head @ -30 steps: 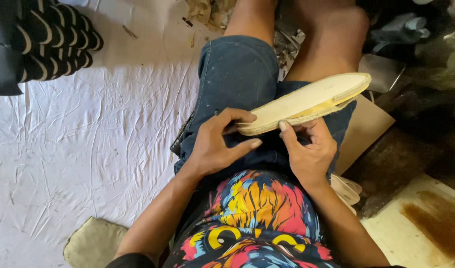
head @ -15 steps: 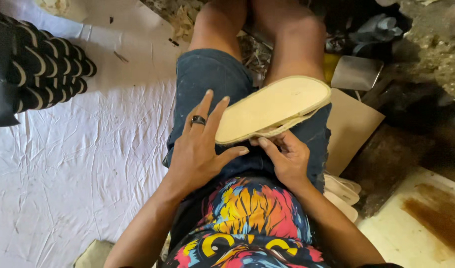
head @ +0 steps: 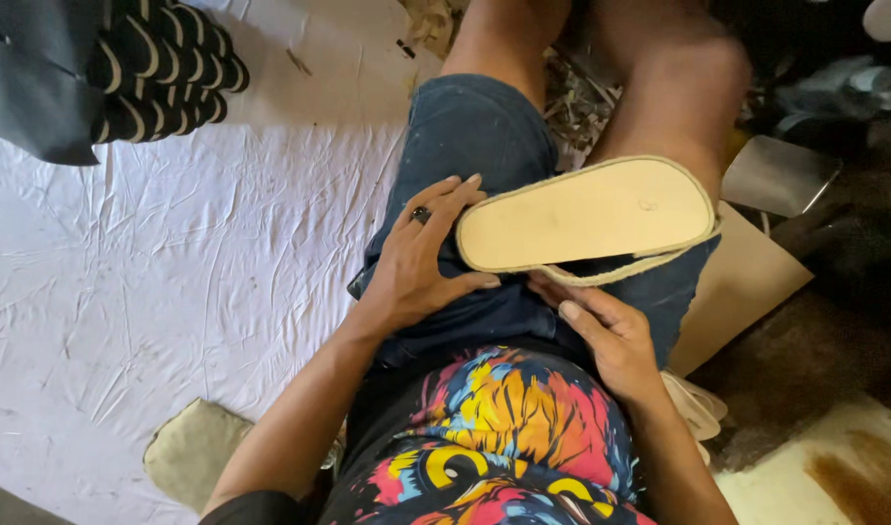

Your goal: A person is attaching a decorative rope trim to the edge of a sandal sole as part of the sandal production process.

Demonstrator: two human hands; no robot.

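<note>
I see a pale tan shoe sole [head: 586, 216] lying across my lap on the denim shorts [head: 484, 136]. My left hand [head: 421, 258] rests at its heel end, fingers [head: 445, 190] spread apart and touching its edge. My right hand [head: 606, 335] sits just under the sole, fingers loosely apart, near its loose trim strip [head: 620, 272].

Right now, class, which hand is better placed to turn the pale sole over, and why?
Probably the left hand: its fingers lie against the end of the sole. The right hand sits beneath it.
</note>
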